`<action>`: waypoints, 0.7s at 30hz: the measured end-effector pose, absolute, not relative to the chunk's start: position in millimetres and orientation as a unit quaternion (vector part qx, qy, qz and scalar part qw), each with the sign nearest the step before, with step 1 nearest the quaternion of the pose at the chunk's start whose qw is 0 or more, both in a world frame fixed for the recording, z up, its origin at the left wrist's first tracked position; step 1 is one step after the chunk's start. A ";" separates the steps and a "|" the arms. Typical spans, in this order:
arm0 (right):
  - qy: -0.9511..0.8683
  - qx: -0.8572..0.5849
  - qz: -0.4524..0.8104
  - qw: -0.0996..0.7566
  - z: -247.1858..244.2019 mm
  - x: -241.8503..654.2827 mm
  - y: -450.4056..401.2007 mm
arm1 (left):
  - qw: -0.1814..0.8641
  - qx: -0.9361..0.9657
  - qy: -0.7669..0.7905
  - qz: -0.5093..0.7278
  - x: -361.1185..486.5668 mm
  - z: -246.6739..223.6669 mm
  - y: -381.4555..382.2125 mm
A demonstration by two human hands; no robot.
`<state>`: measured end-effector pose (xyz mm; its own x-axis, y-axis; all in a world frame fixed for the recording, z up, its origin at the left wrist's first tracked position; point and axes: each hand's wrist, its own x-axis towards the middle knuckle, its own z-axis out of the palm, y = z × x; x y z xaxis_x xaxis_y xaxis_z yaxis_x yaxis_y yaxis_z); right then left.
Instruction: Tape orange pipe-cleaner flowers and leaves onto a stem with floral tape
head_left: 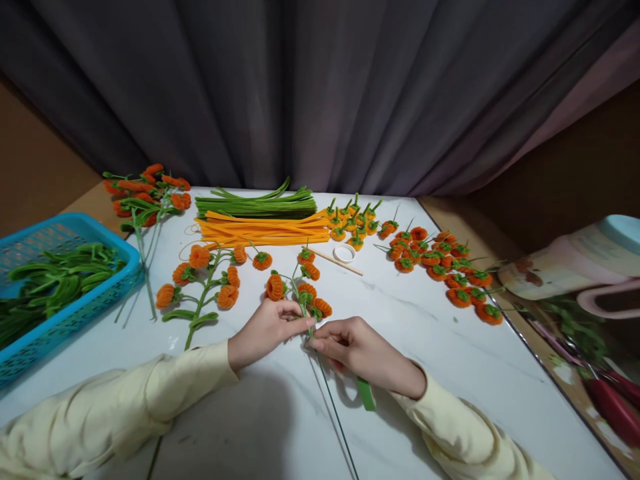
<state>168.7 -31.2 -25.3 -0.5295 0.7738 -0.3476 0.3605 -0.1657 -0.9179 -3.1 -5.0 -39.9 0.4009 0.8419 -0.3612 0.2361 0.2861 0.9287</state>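
Pinching the flower spray (307,291) over the white table (475,373): left hand (270,331) thumb and fingers closed on its stem, right hand (357,350) closed just below. Loosened pinch could let blooms twist or slide. Green strip (366,395) hangs under right hand, could tangle. Left sleeve (200,373), near second spray (199,308), could snag it.

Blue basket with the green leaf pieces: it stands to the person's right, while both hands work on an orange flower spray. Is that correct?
Not quite: the head view shows the blue basket with the green leaf pieces to the person's left. The left hand and right hand do work on an orange flower spray.
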 end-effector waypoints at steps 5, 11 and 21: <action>-0.625 -0.432 0.630 0.160 -26.4 172.2 -26.4 | 0.640 0.554 0.477 0.237 -4.3 -42.7 -6.0; -0.635 -0.449 0.599 0.193 -34.2 167.5 -28.9 | 0.606 0.604 0.468 0.223 -8.1 -47.0 -5.5; -0.654 -0.456 0.567 0.208 -32.7 164.3 -30.9 | 0.622 0.592 0.454 0.237 -10.2 -44.0 -1.6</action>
